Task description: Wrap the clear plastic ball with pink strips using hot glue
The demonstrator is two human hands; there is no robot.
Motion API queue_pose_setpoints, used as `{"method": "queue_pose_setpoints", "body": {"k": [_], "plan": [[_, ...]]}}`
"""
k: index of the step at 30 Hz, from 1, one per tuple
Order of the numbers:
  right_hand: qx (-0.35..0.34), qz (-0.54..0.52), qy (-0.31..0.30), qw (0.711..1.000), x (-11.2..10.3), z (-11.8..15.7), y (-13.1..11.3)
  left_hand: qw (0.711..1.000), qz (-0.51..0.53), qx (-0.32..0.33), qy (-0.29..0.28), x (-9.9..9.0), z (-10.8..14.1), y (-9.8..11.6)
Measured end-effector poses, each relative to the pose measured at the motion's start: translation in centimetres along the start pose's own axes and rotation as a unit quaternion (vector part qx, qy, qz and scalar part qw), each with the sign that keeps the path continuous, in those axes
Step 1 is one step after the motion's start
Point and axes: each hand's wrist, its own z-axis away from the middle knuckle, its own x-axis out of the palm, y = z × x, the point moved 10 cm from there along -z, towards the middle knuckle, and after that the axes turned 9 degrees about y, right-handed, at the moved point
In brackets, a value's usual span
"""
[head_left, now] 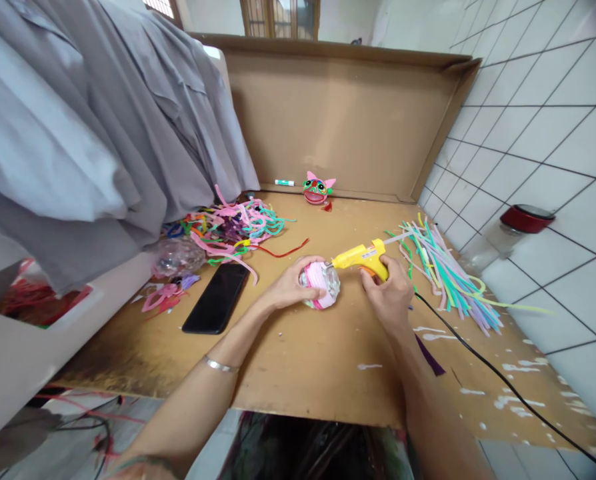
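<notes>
My left hand is wrapped round a small ball-shaped piece, pink and white on its left and clear, plastic-like on its right. My right hand grips a yellow glue gun by its handle. The gun's nozzle points left and meets the upper right edge of the piece, near my left fingertips. A pale glue stick sticks out of the gun's back. The black cord runs from near my right hand down to the lower right.
A black phone lies left of my left hand. Tangled fuzzy stems are behind it, and a bundle of pastel stems lies on the right. A pink-eared ornament stands by the cardboard. A lidded jar is by the tiled wall.
</notes>
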Motion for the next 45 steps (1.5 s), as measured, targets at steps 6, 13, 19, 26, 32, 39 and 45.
{"method": "queue_pose_setpoints", "body": {"k": [6,13,19,26,32,39,45], "plan": [[0.015,-0.008,-0.003,1.000,-0.04,-0.09,0.14,1.000,0.009,-0.004,-0.008,0.18,0.14,0.04],[0.017,-0.015,-0.016,1.000,0.25,-0.12,0.54,1.000,0.010,-0.002,-0.015,0.23,0.10,-0.06],[0.010,-0.021,-0.020,1.000,0.27,-0.11,0.33,1.000,0.004,0.002,-0.009,0.13,0.04,-0.20],[0.009,-0.020,-0.017,1.000,0.12,-0.16,0.03,1.000,-0.003,0.009,-0.008,0.08,0.05,-0.23],[0.007,-0.016,-0.014,1.000,0.01,-0.24,-0.05,1.000,-0.006,0.006,-0.006,0.10,0.08,-0.13],[0.013,-0.025,-0.022,0.999,0.17,-0.13,0.31,1.000,-0.008,0.010,-0.008,0.13,0.05,0.11],[0.016,-0.033,-0.023,0.999,0.04,-0.31,0.27,1.000,-0.005,0.004,-0.006,0.06,0.06,0.07]]}}
